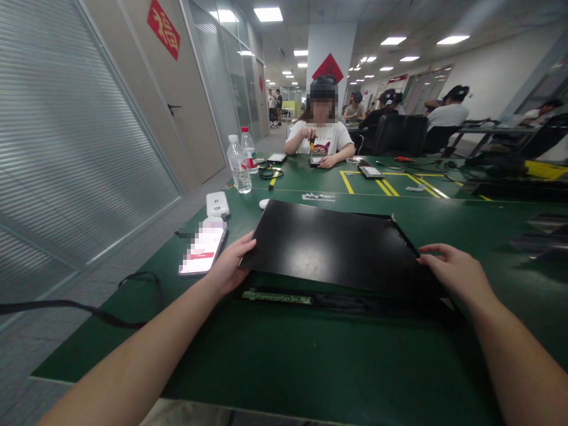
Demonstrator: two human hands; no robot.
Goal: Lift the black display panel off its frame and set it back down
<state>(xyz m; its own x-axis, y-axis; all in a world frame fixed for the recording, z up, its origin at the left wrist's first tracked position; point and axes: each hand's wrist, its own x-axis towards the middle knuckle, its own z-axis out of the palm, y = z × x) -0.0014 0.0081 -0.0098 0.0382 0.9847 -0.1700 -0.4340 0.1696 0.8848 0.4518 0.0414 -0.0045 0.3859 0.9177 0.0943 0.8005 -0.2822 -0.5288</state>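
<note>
A thin, glossy black screen panel is tilted over the table, its left side raised. Its left edge is held by my left hand, thumb on top and fingers underneath. At the right edge, my right hand pinches with thumb and fingers; whether it grips only the panel or also the dark frame beneath is hard to tell. Below the panel's near edge shows a strip of green circuit board on a long black bar. Most of the frame is hidden under the panel.
On the green table, a phone and a white power bank lie left. Two water bottles stand farther back. Across the table a person holds a yellow-handled tool. A black strap crosses the left edge.
</note>
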